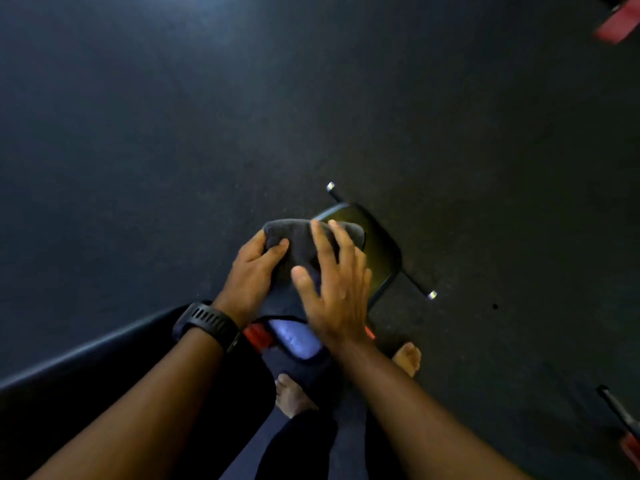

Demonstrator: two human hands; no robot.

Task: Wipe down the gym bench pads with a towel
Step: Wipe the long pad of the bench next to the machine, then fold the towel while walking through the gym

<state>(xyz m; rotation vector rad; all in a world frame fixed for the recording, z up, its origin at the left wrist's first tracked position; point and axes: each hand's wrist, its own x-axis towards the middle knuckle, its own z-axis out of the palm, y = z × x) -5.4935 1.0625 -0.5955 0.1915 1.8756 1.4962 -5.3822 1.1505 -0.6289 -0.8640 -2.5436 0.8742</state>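
A dark grey folded towel (300, 244) lies over the near end of a small black bench pad (375, 244), whose glossy top shows beyond it. My left hand (254, 271), with a black watch on the wrist, grips the towel's left edge. My right hand (337, 289) rests flat on the towel with fingers spread. A second pad (296, 337), bluish in the light, shows below the hands, partly hidden by my wrists. A long black bench pad (104, 358) runs along the lower left.
The bench's black foot bar with silver end caps (432, 294) crosses the dark rubber floor (173, 133). Red frame parts (255, 336) sit under the pads. My bare feet (408, 356) stand beside the bench. Red and black equipment (614, 26) sits at the top right and lower right corners.
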